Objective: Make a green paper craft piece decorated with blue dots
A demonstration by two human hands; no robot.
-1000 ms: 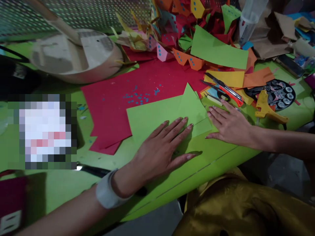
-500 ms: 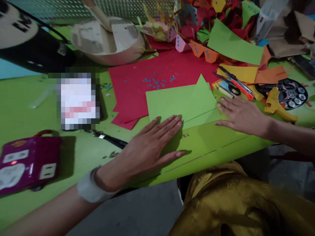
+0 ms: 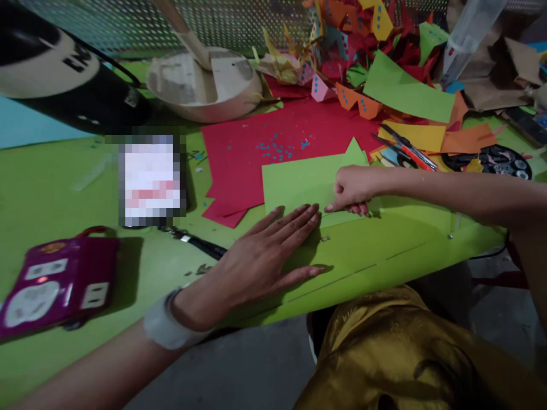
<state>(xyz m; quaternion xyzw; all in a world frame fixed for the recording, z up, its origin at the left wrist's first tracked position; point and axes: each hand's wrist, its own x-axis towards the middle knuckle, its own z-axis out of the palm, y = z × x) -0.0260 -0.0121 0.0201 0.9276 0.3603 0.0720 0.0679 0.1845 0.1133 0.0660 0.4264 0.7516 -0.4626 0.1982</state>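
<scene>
A folded sheet of light green paper [image 3: 299, 173] lies on the table, partly over red paper [image 3: 239, 148]. My left hand [image 3: 265, 256] rests flat with its fingers stretched out, the fingertips on the green paper's near edge. Just right of those fingertips is my right hand [image 3: 352, 188], its fingers curled in and one fingertip pressed on the folded edge. Nothing shows in the right hand's grip. One pointed corner of the green paper sticks up behind the right wrist.
Scissors [image 3: 395, 149] and a red utility knife [image 3: 416, 155] lie beyond my right forearm. Cut paper pieces [image 3: 342, 40] are heaped at the back. A round basin [image 3: 205, 102], a dark bottle [image 3: 98, 80], a blurred-out device [image 3: 149, 176] and a purple power box [image 3: 64, 279] stand leftward.
My right hand has moved left along the green paper toward my left hand, its flat fingers now curled. The left hand stays flat. The view has shifted slightly.
</scene>
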